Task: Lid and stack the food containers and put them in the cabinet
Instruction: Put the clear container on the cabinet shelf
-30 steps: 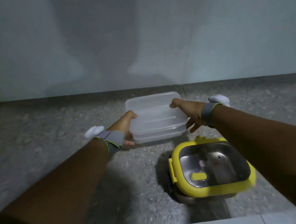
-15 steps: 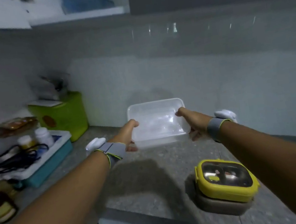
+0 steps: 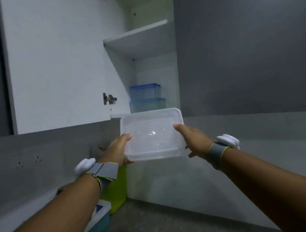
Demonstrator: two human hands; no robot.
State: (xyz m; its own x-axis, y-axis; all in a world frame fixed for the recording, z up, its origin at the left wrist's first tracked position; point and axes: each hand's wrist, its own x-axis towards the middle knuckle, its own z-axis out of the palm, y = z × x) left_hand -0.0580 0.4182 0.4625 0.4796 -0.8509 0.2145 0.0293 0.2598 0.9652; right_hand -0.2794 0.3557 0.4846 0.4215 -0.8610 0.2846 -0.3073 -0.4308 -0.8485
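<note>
Below the open wall cabinet (image 3: 139, 45), two hands clamp the clear container stack (image 3: 152, 135) from either side: the left hand (image 3: 118, 149) grips its left edge, the right hand (image 3: 192, 140) its right, thumbs over the rim. Each wrist carries one grey band with a white device. Half a second ago the stack hovered low over the bench with a yellow-rimmed steel lunchbox near the right arm; now it is raised to the cabinet's lower opening, its underside faces the camera, and the lunchbox is out of view. How many containers make up the stack cannot be told from this angle. Just behind it, inside the cabinet, two blue-lidded containers (image 3: 146, 97) sit one on the other. One shelf (image 3: 137, 32) spans the cabinet above them, and one door (image 3: 53, 60) stands swung open to the left. Under the left arm show one green bin (image 3: 117, 190) and one teal-and-white tray (image 3: 99, 216) on the grey bench (image 3: 152, 223).
</note>
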